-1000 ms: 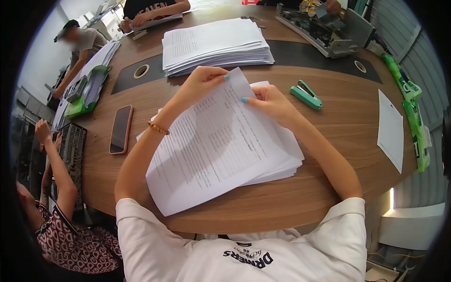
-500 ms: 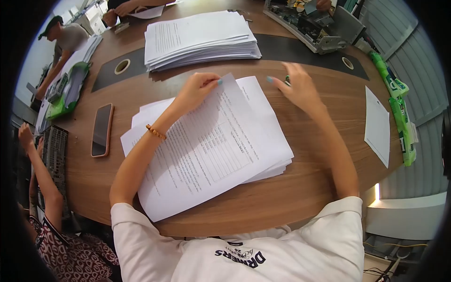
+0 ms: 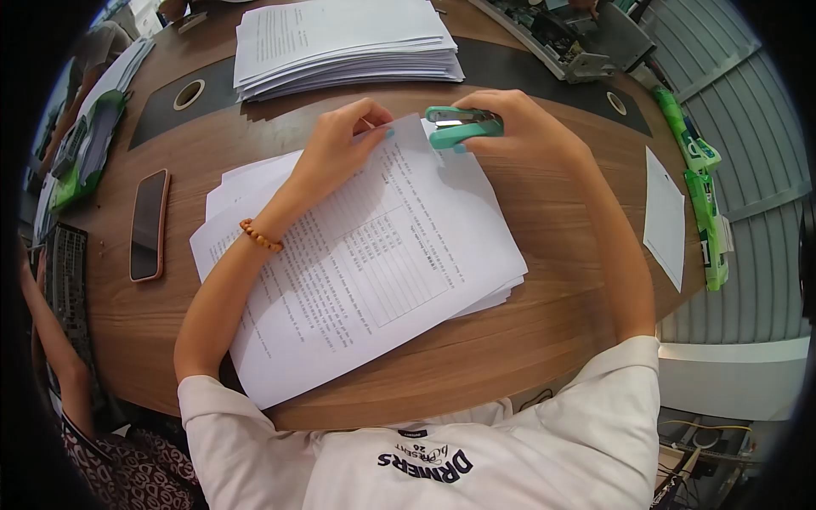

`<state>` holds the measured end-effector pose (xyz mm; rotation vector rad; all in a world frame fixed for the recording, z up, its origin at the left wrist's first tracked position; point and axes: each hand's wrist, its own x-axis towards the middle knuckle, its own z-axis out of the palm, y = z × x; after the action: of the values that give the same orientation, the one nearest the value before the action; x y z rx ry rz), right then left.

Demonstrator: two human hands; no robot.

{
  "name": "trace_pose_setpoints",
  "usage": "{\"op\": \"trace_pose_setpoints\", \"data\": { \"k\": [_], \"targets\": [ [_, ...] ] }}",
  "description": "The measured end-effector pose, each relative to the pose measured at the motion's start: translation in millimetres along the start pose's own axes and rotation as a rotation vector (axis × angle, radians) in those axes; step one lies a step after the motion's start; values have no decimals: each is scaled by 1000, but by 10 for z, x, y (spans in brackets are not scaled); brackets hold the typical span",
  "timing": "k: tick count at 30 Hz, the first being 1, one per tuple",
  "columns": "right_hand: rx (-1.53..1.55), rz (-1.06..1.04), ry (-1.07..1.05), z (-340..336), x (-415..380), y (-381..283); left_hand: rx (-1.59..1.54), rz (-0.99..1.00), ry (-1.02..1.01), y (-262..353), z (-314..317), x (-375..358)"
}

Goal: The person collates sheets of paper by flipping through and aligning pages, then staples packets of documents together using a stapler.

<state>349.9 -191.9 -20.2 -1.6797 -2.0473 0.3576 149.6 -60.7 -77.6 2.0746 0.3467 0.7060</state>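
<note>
My left hand (image 3: pixel 350 140) pinches the top edge of a printed sheet (image 3: pixel 340 263), holding that corner slightly raised. The sheet lies at a slant over a small pile of papers (image 3: pixel 489 229) on the wooden table. In my right hand (image 3: pixel 518 123) is a green stapler (image 3: pixel 463 127), its jaws apart and facing the sheet's raised corner. A small gap seems to separate the stapler from the corner. Beyond both hands stands a thick stack of printed papers (image 3: pixel 348 42).
A phone (image 3: pixel 150 225) lies to the left, near a keyboard (image 3: pixel 70 272) and another person's arm (image 3: pixel 55 331). At right are a single sheet (image 3: pixel 664 221) and green packages (image 3: pixel 704 212). An opened metal device (image 3: pixel 569 42) sits at the back right.
My right hand has come left toward the sheet's corner, and the stapler now shows plainly in it. My left hand keeps its pinch on the sheet. The whole view has shifted slightly.
</note>
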Motion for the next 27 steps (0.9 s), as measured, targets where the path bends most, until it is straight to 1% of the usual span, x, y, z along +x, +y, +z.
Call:
{"op": "trace_pose_setpoints", "data": {
  "k": [1,2,4,6,8,10,13,15,17,18,24,27],
  "targets": [
    [-67,-51,-26,-5,62,-2,36,34,14,9,5,-2],
    [-68,-53,-27,-10,110,-11,73,69,29,17,4,-2],
    [-93,-25,-97,-26,190,-34,82,61,31,33,-2,0],
    [-69,-15,-109,-53,210,-71,91,49,33,31,-2,-3],
    [-46,-4,-120,-75,219,-88,105,101,47,11,7,7],
    [-24,-22,-155,-81,219,-103,103,106,46,13,3,7],
    [-76,-12,-175,-146,215,-162,101,110,43,20,6,1],
    [-67,-24,-137,-159,223,-174,101,108,45,21,5,-2],
    [-77,30,-208,-147,241,-210,100,108,38,25,9,1],
    [-81,17,-244,-132,253,-205,100,112,36,25,14,5],
    [-67,-1,-237,-67,321,-204,88,130,44,10,9,7],
    [-118,32,-241,-60,333,-203,103,114,39,21,8,3]
  ]
}}
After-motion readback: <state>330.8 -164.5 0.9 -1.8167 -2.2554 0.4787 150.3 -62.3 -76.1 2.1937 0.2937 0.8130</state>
